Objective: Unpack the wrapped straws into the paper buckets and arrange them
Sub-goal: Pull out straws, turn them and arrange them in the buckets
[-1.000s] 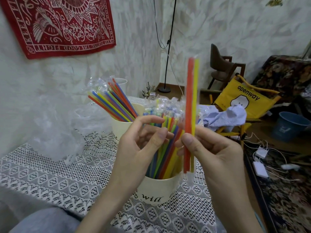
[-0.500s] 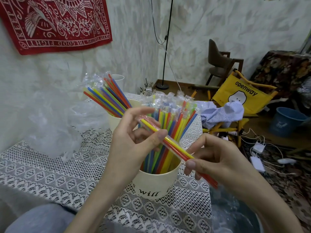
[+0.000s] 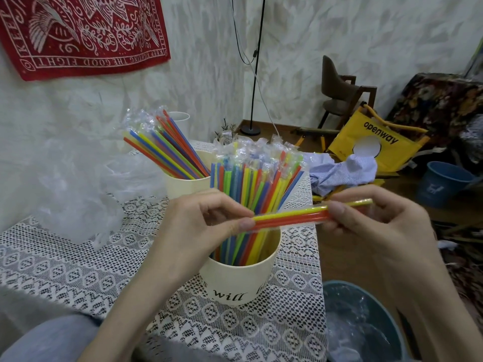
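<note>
Looking down, we see the surface (image 3: 65, 273) under a white lace cloth, with a heap of clear plastic wrap (image 3: 78, 199) at its far left. Beyond the right edge a teal bin (image 3: 366, 322) holds crumpled clear plastic. Two cream paper buckets stand on the cloth: the near bucket (image 3: 236, 280), lettered "will", is packed with wrapped straws (image 3: 251, 184) standing upright, and the far bucket (image 3: 187, 185) holds a smaller bunch (image 3: 167, 150) leaning left. Above the near bucket our left hand (image 3: 201, 231) and right hand (image 3: 371, 231) hold a wrapped pair of straws (image 3: 290, 216), one yellow and one orange, nearly level. Each grip is clamped on it, thumb against fingers: the left at its left end, the right near its right end, where the yellow straw pokes past the fingers.
</note>
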